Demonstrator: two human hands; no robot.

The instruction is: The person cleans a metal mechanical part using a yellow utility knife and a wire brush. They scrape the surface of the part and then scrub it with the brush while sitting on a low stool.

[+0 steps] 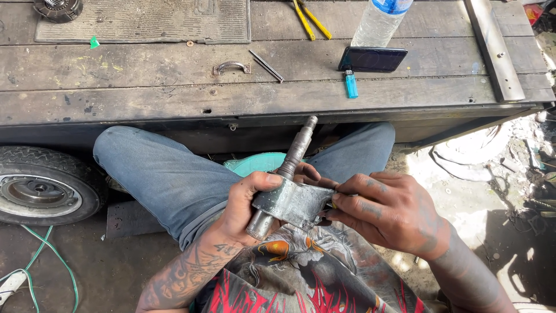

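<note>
A grey metal part [292, 200], a block with a threaded shaft [300, 145] running through it, is held over my lap. My left hand [243, 206] grips it from the left, thumb on top of the block and fingers under the shaft's lower end. My right hand [385, 208] pinches the block's right edge with its fingertips; whether a small thing sits between those fingers I cannot tell. The shaft points up and away toward the wooden platform [174, 98].
On the platform lie a phone [372, 58], a blue lighter [351, 84], a plastic bottle [381, 20], yellow-handled pliers [310, 20], a thin rod [266, 65], a metal handle [230, 67] and a steel bar [492, 49]. A small wheel [40, 188] stands at left.
</note>
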